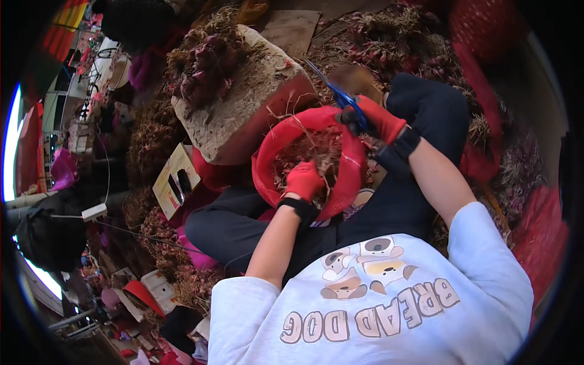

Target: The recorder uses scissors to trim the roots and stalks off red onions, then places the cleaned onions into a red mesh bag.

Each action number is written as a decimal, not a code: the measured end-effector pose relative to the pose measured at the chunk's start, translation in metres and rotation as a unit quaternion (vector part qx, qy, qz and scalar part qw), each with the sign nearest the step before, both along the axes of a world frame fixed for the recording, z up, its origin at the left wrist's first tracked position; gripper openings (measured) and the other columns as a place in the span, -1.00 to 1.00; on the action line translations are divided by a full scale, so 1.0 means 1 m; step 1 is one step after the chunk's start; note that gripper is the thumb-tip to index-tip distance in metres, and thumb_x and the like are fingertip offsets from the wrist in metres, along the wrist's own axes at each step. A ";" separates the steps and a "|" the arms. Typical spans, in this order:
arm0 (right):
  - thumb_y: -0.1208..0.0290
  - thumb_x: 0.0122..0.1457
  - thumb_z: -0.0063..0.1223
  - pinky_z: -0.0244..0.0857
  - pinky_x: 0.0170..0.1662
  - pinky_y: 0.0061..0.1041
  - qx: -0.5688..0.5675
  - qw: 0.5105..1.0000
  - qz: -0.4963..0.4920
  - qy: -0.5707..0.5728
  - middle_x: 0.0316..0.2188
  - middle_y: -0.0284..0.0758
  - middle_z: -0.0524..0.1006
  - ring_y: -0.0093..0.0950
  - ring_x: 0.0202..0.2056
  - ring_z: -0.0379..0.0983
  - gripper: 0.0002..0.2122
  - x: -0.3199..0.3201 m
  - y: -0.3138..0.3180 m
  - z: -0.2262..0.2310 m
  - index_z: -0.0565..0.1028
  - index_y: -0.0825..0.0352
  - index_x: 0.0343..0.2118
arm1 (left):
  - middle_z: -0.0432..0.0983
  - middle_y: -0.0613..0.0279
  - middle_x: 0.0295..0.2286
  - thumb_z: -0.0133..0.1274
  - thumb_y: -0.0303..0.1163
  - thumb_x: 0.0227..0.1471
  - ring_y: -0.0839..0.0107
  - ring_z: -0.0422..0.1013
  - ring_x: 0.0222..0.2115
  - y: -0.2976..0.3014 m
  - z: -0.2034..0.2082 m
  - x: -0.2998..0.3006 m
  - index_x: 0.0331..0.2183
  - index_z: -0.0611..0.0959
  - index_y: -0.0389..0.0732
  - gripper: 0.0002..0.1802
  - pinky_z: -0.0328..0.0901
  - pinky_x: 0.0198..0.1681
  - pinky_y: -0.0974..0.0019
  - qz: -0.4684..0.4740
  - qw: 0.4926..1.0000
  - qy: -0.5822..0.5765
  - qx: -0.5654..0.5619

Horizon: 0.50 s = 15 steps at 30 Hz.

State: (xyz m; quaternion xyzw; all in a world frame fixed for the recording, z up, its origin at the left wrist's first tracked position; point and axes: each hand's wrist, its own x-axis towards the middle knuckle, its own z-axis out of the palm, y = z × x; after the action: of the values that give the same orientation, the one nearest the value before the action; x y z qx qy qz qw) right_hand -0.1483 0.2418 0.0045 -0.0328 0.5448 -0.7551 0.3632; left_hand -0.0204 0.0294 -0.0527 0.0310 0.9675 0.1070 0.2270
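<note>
A round red container with a soft, rolled rim (353, 173) sits between my crossed legs. Dry stems and small reddish bulbs (291, 152), apparently shallots, fill it. My left hand (304, 180), in a red glove, reaches down into it with fingers curled among the stems; what they hold is hidden. At the far right of the rim, my red-gloved right hand (382, 118) is closed around the handles of blue scissors (342, 97). The blades point up and to the left, away from the bulbs.
A rough stone block (210, 131) beyond the container bears a heap of bulbs with dry stems (213, 67). More bulbs (395, 33) lie at the far right. To the left is an opened carton (167, 188) with dark objects on it. Red netting (483, 91) hangs on the right.
</note>
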 end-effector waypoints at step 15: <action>0.31 -0.08 0.02 0.30 -0.25 -0.25 0.530 0.706 -0.052 0.466 -0.43 -0.20 0.52 -0.19 -0.32 0.44 -0.80 -0.010 0.015 -0.008 0.45 0.25 -0.37 | 0.35 -0.03 -0.03 0.10 0.06 -0.23 0.02 0.30 -0.02 0.019 0.024 -0.025 -0.06 0.47 -0.20 -0.28 0.21 0.03 0.13 0.105 0.976 -0.130 0.137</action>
State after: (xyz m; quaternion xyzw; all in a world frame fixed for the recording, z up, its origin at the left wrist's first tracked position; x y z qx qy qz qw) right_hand -0.1581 0.2565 -0.0035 -0.1538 0.9562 -0.2482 -0.0192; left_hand -0.0454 0.0479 -0.0288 -0.0545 0.9037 0.2652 0.3316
